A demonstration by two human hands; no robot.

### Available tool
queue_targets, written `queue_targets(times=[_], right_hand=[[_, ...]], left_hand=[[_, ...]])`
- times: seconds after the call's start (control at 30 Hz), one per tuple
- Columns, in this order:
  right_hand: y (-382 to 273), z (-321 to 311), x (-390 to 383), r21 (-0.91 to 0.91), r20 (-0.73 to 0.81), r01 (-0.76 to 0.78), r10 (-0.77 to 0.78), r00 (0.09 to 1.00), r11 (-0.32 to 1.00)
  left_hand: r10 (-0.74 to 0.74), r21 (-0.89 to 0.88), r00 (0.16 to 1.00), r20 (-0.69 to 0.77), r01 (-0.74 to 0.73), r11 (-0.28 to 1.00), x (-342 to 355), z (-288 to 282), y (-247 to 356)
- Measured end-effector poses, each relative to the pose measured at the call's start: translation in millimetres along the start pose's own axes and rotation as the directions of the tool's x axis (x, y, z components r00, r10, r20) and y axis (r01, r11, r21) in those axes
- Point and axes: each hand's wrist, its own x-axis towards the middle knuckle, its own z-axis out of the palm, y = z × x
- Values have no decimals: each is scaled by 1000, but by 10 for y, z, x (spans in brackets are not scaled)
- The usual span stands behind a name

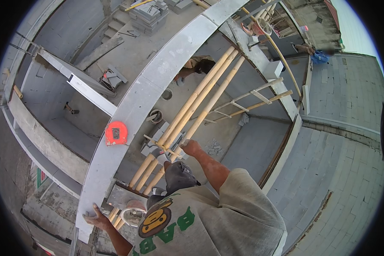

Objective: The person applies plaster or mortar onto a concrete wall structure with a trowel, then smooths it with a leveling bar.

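Note:
My left hand (97,220) rests on the near end of a long pale grey wall top (146,87), fingers apart near its outer edge. My right hand (191,147) is closed above the bamboo poles (205,91); what is inside the fingers, if anything, is hidden. A red tape measure (116,133) lies on the wall top, further along from my left hand. My foot (159,155) is on the poles, beside a lashed crosspiece. A mortar-smeared bucket (133,212) stands between my left arm and my body.
Poles span a drop to the floor below, where buckets (155,115) and broken block pieces (215,147) lie. A person (199,65) is partly hidden beneath the poles. A wooden ladder (247,100) leans right of them. Stacked blocks (149,17) stand far left; block walls (269,132) surround the space.

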Motion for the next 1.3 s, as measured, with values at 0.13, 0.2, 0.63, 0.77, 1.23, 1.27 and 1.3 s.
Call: queue_targets(times=[0.13,0.2,0.63,0.77,1.23,1.27,1.3], right_hand=[[-51,90,-63,-24,-21,52,-52,998,998],[-86,135,-94,-33,-18,83,-83,996,996],[31,203,-842,21,-158,134,-129,979,991],[405,482,-1144,-10,-195,22,-23,981,1000],[1217,1125,-2076,44,-394,15,3,919,999],[1261,1147,-2122,40,-390,13,4,921,999],[1300,1166,-2150,74,-387,15,15,922,997]], left_hand=[[-2,0,1000,-16,2,1000,-10,15,-10],[-15,-7,999,-39,15,1000,-9,25,-55],[54,106,993,-108,-43,993,-79,39,-117],[50,92,993,-108,-40,995,-87,21,-126],[32,96,999,32,-35,995,-139,-150,-96],[27,109,998,55,-33,994,-144,-149,-99],[28,98,998,63,-34,995,-144,-145,-105]])
